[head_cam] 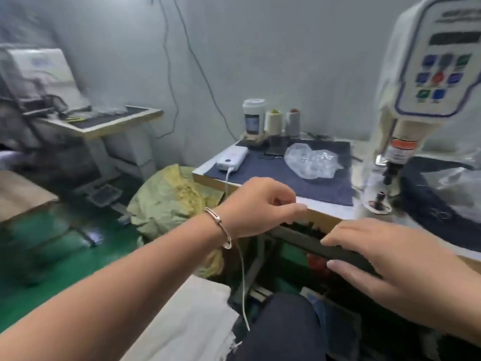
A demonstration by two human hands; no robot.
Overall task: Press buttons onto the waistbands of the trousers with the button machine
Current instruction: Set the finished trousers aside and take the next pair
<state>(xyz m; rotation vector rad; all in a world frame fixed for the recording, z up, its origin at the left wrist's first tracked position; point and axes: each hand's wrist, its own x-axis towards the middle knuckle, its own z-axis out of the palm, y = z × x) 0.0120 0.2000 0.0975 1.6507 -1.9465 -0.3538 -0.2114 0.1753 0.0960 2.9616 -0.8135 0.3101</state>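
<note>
Waistband [312, 241] blurred, left hand [256, 207] grip pinching its end, right hand [385, 259] flat, button machine [426, 87] cropped.

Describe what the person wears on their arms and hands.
Both forearms are bare, with no sleeves or gloves in view. The left hand has a thin metallic bangle round its wrist. The right hand shows no ring, watch or bracelet.

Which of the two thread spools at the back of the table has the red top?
The grey spool, the right-hand one of the pair. The cream spool beside it, next to the white cup, has a yellowish-green top.
</note>
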